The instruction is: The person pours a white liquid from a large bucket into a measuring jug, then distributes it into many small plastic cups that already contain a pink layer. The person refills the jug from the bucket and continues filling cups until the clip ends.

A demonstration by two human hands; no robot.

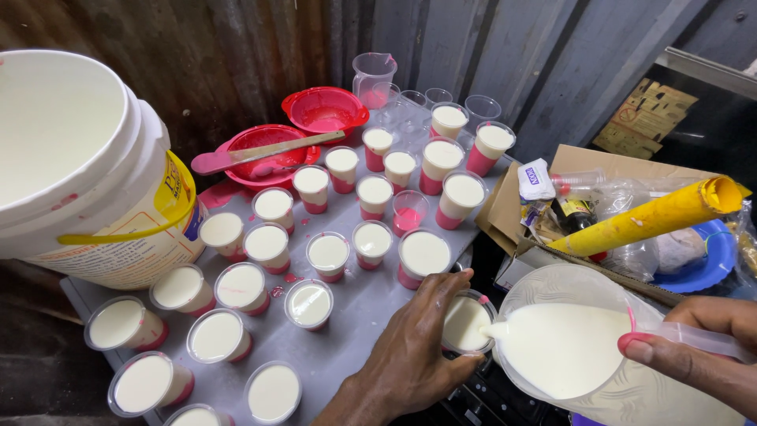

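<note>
two hands are at work at the near edge of the grey table (pixel 347 315). your left hand (pixel 414 347) is wrapped around a small clear cup (pixel 465 322), fingers curled on its side, steadying it upright right at the table's corner; the cup already holds white liquid. your right hand (pixel 698 347) grips the handle of a clear jug (pixel 568 351), closed tight on it, and the jug is tilted so its spout touches the cup's rim, white liquid lying against the spout.

behind the cup, many filled cups (pixel 327 254) stand in loose rows, white on top with a pink layer at the bottom. one cup (pixel 408 213) holds only pink. a big white bucket (pixel 87 173) with a yellow handle sits at the far left. two red bowls (pixel 268 154) stand at the back, a flat stick (pixel 260 151) across the nearer one, and a measuring jug (pixel 372 77) beside some empty cups, which i think are clear plastic. to the right, a cardboard box (pixel 623 170) holds a yellow roll (pixel 650 217).
</note>
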